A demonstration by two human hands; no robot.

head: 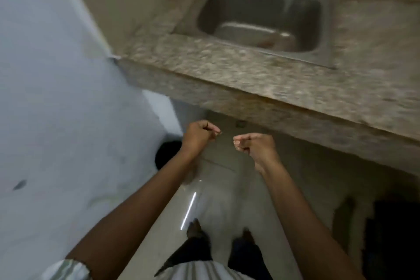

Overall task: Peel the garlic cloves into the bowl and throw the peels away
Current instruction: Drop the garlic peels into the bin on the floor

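Standing view from the head camera, heavy motion blur throughout.

Both arms are raised in front of the body, hands level and near each other but apart. The left hand (200, 135) has its fingers curled into the palm, with the thumb laid against the forefinger. The right hand (258, 146) is in the same posture, knuckles up and fingertips turned toward the left hand.

A pale fleck (219, 133) shows at the left fingertips, and another sits at the right fingertips. Both are too small and smeared to tell whether they are garlic peel, or whether either hand pinches anything at all.

Beyond the hands runs a speckled stone counter (227, 70), its front edge crossing the frame on a slant. A steel sink (327, 57) is set into it at the far side.

A pale wall (56, 75) fills the left of the frame. At its foot, just behind the left forearm, lies a dark round shape (167, 154), partly hidden and not identifiable.

Below is a glossy tiled floor (222, 200) with a streak of reflected light. Two feet show on it, with dark trousers above them. A striped shirt (200, 271) sits at the bottom edge.
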